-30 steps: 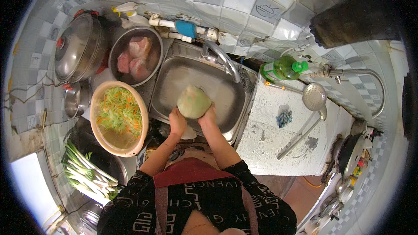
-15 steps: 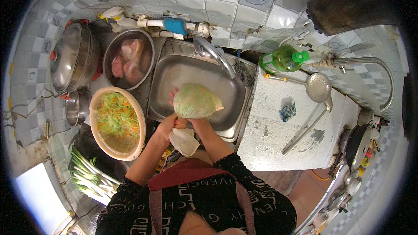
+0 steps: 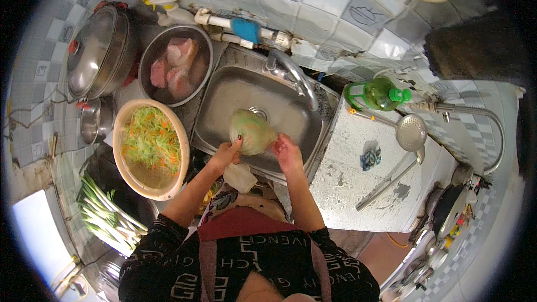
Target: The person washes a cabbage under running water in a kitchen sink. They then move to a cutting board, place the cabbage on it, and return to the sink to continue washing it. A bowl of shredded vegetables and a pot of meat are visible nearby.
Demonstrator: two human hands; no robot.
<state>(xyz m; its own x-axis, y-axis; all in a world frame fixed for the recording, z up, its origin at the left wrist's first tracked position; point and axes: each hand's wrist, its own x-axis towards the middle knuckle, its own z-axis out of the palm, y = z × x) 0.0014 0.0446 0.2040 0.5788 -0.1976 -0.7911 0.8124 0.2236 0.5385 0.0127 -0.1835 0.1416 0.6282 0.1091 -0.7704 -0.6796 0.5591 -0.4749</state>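
A thin pale cloth bag [image 3: 250, 128], bulging with green and orange shreds, hangs over the near part of the steel sink [image 3: 224, 86]. My left hand [image 3: 228, 154] is closed around its gathered neck, thumb on top. The loose end of the cloth droops below that fist, toward my apron. My right hand [image 3: 288, 152] has its fingers curled at the bag's right corner, seemingly pinching it. To the left, a cream basin [image 3: 182, 159] holds shredded green and orange vegetables [image 3: 151, 140].
Raw meat [image 3: 178, 70] soaks in a metal bowl [image 3: 207, 50] left of the sink. The faucet [image 3: 302, 81] arches over its far right side. On the white counter [image 3: 335, 190] lie a skimmer [image 3: 411, 132] and a green bottle [image 3: 372, 94]. Scallions [image 3: 109, 212] lie lower left.
My right hand has come out from beneath the bag to its right corner. My left hand still grips the neck, its thumb now on top. The whole view has shifted slightly.
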